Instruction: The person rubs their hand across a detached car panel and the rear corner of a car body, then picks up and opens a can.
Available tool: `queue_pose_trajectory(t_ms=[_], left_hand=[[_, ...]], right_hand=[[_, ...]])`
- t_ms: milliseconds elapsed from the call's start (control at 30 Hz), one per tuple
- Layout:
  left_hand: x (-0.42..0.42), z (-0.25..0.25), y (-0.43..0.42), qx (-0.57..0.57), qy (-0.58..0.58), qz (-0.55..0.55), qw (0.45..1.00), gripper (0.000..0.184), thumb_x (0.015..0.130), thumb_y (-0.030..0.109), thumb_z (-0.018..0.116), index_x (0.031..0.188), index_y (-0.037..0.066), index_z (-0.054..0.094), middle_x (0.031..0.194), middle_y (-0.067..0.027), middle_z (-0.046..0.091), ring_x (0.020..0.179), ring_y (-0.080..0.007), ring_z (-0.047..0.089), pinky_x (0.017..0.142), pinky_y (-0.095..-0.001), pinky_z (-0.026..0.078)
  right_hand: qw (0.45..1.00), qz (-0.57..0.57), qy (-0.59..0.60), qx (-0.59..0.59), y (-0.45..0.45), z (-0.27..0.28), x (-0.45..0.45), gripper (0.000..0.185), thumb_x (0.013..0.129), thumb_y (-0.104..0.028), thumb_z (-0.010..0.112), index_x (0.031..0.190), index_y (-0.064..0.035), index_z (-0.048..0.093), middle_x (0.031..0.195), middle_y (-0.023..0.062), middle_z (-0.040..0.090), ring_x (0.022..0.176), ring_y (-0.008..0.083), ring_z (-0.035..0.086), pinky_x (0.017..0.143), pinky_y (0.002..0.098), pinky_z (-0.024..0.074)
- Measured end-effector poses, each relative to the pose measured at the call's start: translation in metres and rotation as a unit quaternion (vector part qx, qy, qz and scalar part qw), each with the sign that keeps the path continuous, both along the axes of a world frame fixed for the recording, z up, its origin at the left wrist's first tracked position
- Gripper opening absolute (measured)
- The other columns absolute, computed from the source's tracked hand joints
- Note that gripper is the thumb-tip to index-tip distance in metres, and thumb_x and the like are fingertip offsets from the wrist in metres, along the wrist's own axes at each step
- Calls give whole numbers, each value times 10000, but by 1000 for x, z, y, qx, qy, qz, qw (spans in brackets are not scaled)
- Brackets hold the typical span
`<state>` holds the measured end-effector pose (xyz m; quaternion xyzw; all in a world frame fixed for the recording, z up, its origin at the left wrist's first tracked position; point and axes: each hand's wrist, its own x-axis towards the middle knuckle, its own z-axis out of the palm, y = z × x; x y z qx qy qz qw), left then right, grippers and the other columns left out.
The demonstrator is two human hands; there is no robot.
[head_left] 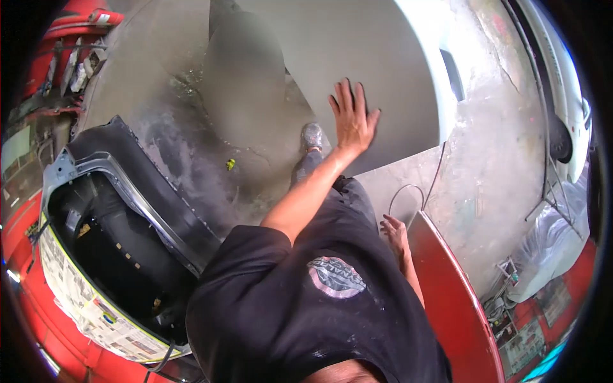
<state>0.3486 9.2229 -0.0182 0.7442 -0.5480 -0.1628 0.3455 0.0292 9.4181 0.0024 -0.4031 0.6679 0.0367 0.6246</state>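
My left hand (pixel 354 124) lies palm down on a large smooth grey panel (pixel 383 57), its fingers spread and thumb out to the right. The panel has a bright, pale right edge with a dark opening in it. Lower down at my right side hangs my right hand (pixel 396 233), fingers loosely apart and holding nothing that I can see. It is beside the top end of a red panel (pixel 440 287); whether it touches that panel I cannot tell.
At left stands a dark bumper-like car part (pixel 147 179) above an open shell masked with newspaper (pixel 83 293). A small yellow-green scrap (pixel 230 165) lies on the stained concrete floor. A thin hose (pixel 436 175) runs behind the red panel. A white vehicle (pixel 568 83) and plastic-wrapped item (pixel 552 236) are at right.
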Motion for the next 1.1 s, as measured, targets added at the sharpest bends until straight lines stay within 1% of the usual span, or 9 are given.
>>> queue_pose_trajectory(t_ms=[133, 233, 333, 667, 700, 800, 867, 1033, 1100], left_hand=[[50, -9, -64, -41, -28, 92, 995, 694, 947, 377, 490, 1423, -77, 272, 1489, -345, 164, 1387, -515, 142, 1078, -665, 124], [85, -11, -103, -53, -17, 137, 989, 681, 968, 399, 444, 1422, -78, 271, 1494, -330, 175, 1394, -499, 143, 1090, -650, 120], [87, -20, -107, -63, -17, 163, 985, 671, 983, 422, 395, 1418, -75, 279, 1492, -322, 190, 1391, -499, 152, 1091, -645, 132], [-33, -8, -18, -21, -35, 171, 984, 666, 1001, 419, 354, 1436, -76, 260, 1516, -292, 166, 1412, -455, 137, 1127, -591, 107], [-45, -7, -8, -22, -36, 173, 984, 665, 1001, 414, 356, 1440, -74, 253, 1518, -287, 168, 1416, -443, 139, 1131, -588, 98], [-74, -5, 17, -18, -27, 167, 985, 685, 985, 418, 397, 1429, -86, 266, 1512, -308, 164, 1408, -473, 133, 1126, -602, 101], [-92, -5, 32, -11, -28, 162, 986, 688, 978, 402, 424, 1435, -84, 253, 1519, -306, 145, 1412, -476, 118, 1123, -611, 101], [-131, -7, 69, -7, -29, 139, 990, 700, 970, 390, 452, 1457, -54, 216, 1532, -288, 117, 1415, -478, 102, 1118, -626, 107], [-137, -5, 78, -7, -23, 133, 991, 693, 966, 386, 462, 1454, -46, 227, 1536, -281, 109, 1417, -475, 97, 1119, -626, 105]], right_hand=[[1000, 9, 5, -13, 0, 14, 2, 433, 921, -231, 571, 1265, 33, 567, 1000, 148, 688, 821, 171, 640, 727, 300, 510], [999, 27, 21, -14, 3, 11, -17, 422, 918, -204, 548, 1260, 43, 558, 1016, 194, 686, 836, 224, 673, 716, 325, 520], [999, 44, 16, -12, 5, 7, -44, 421, 915, -207, 548, 1251, 46, 563, 998, 194, 689, 823, 223, 675, 709, 324, 520], [996, 79, 24, -27, -21, -6, -177, 442, 886, -228, 568, 1231, 48, 583, 964, 199, 693, 814, 233, 684, 727, 334, 520], [993, 107, 21, -53, -24, -7, -191, 447, 886, -231, 570, 1238, 43, 580, 970, 201, 692, 813, 234, 687, 733, 337, 523], [977, 201, 54, -40, -35, -11, -226, 445, 886, -216, 573, 1240, 54, 573, 967, 200, 690, 806, 230, 689, 702, 330, 527], [984, 176, 29, -24, -35, -23, -248, 425, 881, -182, 567, 1228, 64, 576, 955, 191, 692, 784, 221, 689, 661, 318, 530], [987, 154, 16, -34, -43, -14, -243, 423, 875, -179, 562, 1220, 66, 579, 953, 180, 695, 759, 213, 686, 651, 320, 530], [977, 205, -1, -61, -51, -15, -234, 434, 876, -197, 561, 1225, 60, 578, 956, 180, 696, 760, 210, 684, 658, 321, 527]])
